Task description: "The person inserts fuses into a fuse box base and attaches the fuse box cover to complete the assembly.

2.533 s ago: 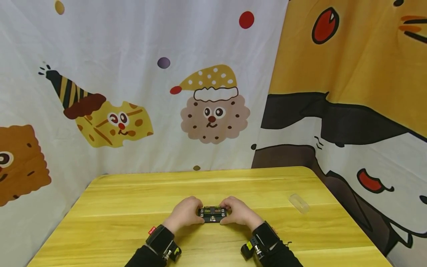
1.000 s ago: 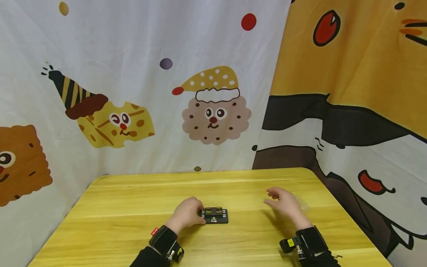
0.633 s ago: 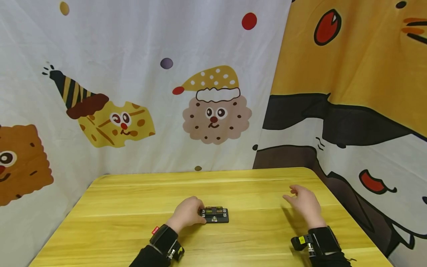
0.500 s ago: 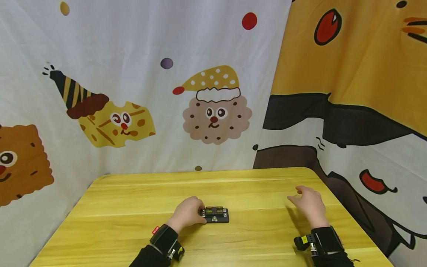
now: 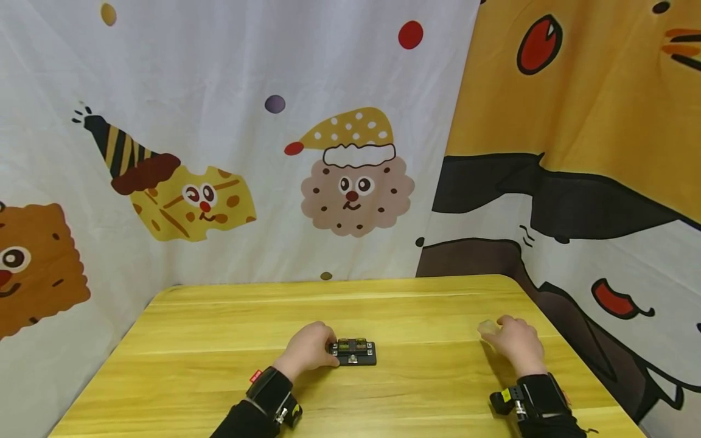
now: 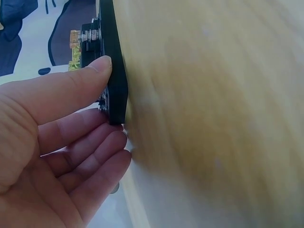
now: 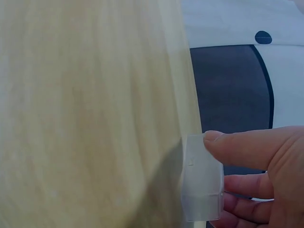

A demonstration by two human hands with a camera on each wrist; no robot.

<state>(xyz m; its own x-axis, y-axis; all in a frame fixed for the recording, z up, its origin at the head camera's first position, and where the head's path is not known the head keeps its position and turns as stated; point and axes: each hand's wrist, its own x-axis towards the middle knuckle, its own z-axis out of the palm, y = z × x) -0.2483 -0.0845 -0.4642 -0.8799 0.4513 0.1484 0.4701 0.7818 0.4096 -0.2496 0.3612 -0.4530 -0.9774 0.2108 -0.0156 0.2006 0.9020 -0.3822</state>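
A small black rectangular fuse block (image 5: 353, 352) with yellow fuses and metal screw terminals on top lies flat on the yellow wooden table, near its front middle, its left end gripped between thumb and fingers. Well apart to the right, a clear rectangular plastic cover (image 7: 201, 179) lies pinched between thumb and fingers.

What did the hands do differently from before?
The right hand let go of the black fuse block, moved right across the yellow table and took hold of the clear plastic cover. The left hand stayed holding the block, which did not move.
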